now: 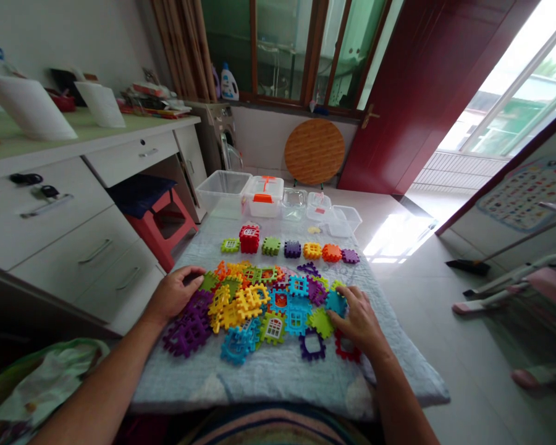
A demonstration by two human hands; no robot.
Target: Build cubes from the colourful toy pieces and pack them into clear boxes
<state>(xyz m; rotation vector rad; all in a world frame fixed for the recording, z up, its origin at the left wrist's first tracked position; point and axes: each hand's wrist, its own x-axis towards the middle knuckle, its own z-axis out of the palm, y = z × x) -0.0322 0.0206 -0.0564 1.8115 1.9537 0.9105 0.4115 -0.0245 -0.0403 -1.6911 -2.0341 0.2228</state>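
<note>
A heap of interlocking plastic building panels covers the middle of the table, in purple, yellow, blue, green, orange and red. At the heap's left side is my left hand [178,293], thumb and fingers apart, close by a green panel [209,281] and the purple panels [192,327]. My right hand [359,315] rests at the right side with fingers spread around a blue panel [336,302]. Its thumb is by a light green panel [321,322]. A red panel [347,347] lies partly under that hand. Yellow panels [238,306] are piled between the hands.
Behind the heap stands a row of small block pieces, including a red cube [249,240] and an orange block [332,253]. Farther back are a clear bin [222,191], a lidded white box [265,198] and smaller clear containers [295,204]. A pink stool [160,228] stands at left.
</note>
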